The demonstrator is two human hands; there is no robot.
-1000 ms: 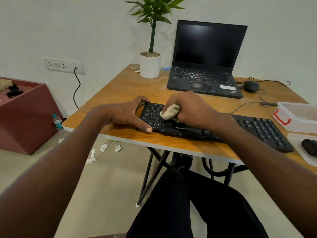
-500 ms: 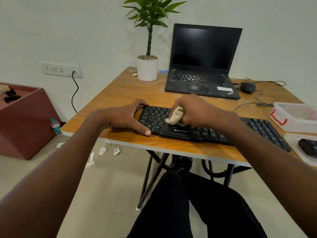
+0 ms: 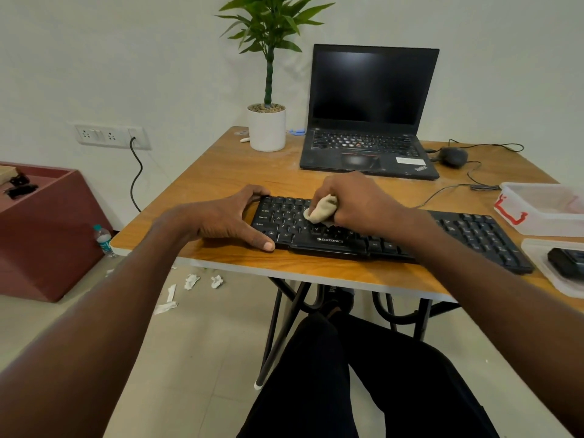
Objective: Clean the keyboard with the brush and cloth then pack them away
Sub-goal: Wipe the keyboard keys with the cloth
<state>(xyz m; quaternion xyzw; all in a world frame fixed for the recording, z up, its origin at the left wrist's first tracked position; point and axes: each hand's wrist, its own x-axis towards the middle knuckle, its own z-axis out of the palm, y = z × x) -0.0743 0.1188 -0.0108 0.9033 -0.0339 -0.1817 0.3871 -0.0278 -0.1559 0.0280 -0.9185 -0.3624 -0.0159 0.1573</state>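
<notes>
A black keyboard (image 3: 467, 230) lies along the front edge of the wooden table (image 3: 221, 172). My right hand (image 3: 357, 205) is closed around a bunched cream cloth (image 3: 320, 210) and presses it onto the keys in the keyboard's left half. My left hand (image 3: 227, 221) grips the keyboard's left end, thumb on the near corner and fingers over the far corner. A black object, perhaps the brush (image 3: 565, 262), lies on a clear lid at the right edge.
An open laptop (image 3: 369, 121) and a potted plant (image 3: 267, 128) stand at the back of the table. A mouse (image 3: 453, 156) with its cable sits to the right. A clear plastic box (image 3: 546, 208) with a red latch is at the right edge.
My right hand has slid the cloth slightly away from me, toward the upper key rows. My left hand keeps its hold on the keyboard's left end.
</notes>
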